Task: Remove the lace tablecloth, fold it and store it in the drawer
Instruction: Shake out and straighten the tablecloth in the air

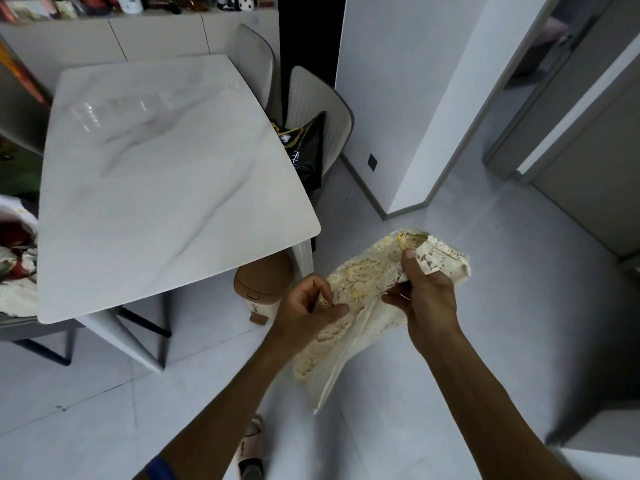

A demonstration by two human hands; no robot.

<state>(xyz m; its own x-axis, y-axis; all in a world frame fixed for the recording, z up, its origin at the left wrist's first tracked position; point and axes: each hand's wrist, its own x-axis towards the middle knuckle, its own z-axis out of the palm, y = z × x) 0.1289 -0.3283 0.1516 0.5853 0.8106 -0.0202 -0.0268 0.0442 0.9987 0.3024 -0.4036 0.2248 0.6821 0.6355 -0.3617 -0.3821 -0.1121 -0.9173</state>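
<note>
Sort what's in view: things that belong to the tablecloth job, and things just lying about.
Job:
lace tablecloth, partly folded, held off the table
left hand and right hand, both gripping it
marble table, already bare

Lying about:
black bag on a chair
small bin beside the table leg
floral cloth at the left edge
No drawer shows.

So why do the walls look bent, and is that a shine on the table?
Head view: the wide-angle lens bows the wall and door frames; the marble table shows soft glare near its far end; the room is dim, and the lace tablecloth looks slightly blurred.
</note>
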